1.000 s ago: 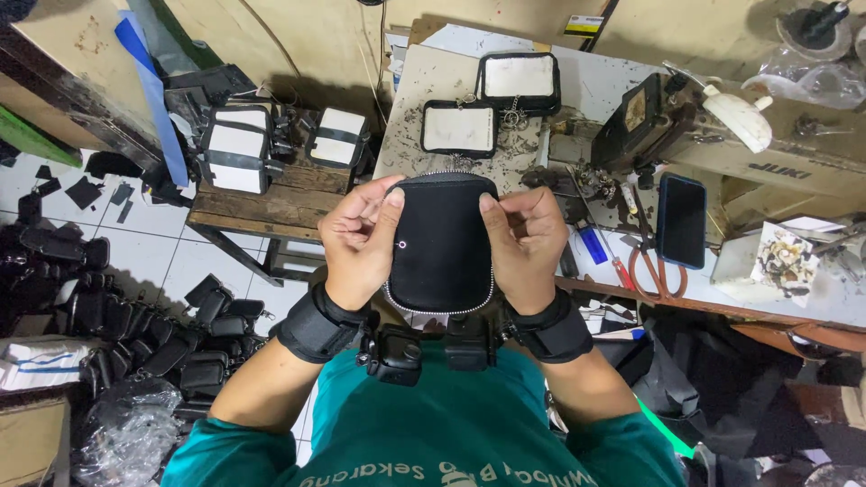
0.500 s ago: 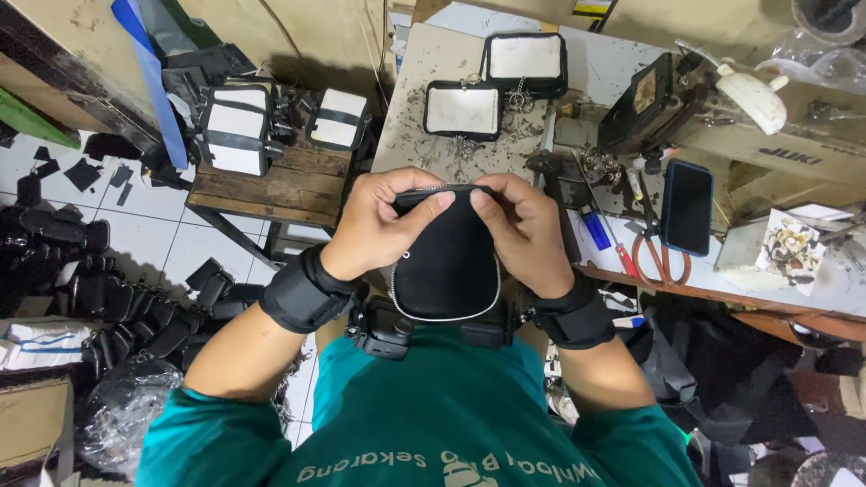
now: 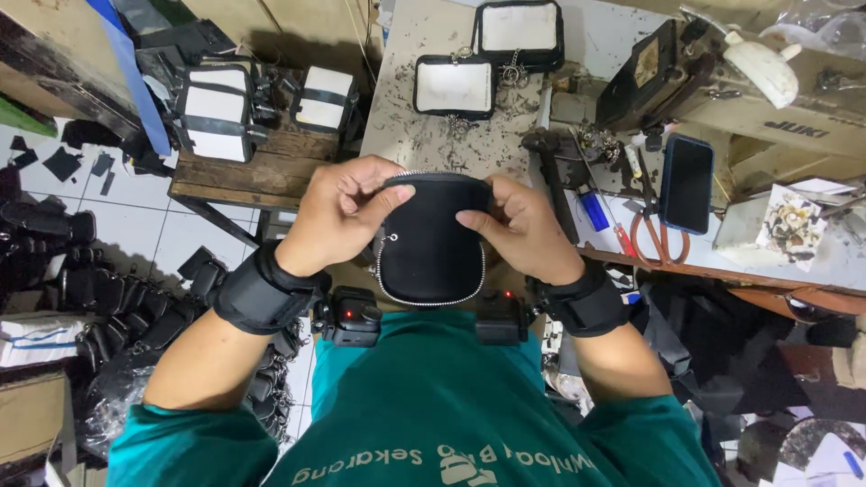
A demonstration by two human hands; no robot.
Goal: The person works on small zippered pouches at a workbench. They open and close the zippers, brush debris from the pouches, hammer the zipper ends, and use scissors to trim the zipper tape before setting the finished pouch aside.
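A small black zippered pouch (image 3: 431, 242) is held in front of the chest, above the near edge of the counter (image 3: 410, 126), with its silver zipper teeth visible along the curved lower rim. The left hand (image 3: 341, 215) is closed on the pouch's upper left edge, the thumb pressed on the front face and the fingers curled behind it. The right hand (image 3: 521, 230) is closed on the upper right edge in the same way, its thumb laid across the front. Black bands are worn on both wrists. On the counter beyond the pouch, two black-framed cases with white faces (image 3: 455, 87) are laid side by side among dark scraps. To the right, a dark phone (image 3: 686, 183) is laid face up, with orange-handled scissors (image 3: 654, 236) just beside it and a blue lighter (image 3: 594, 210) nearby. A wooden stool (image 3: 262, 176) at the left is loaded with more black-and-white cases.
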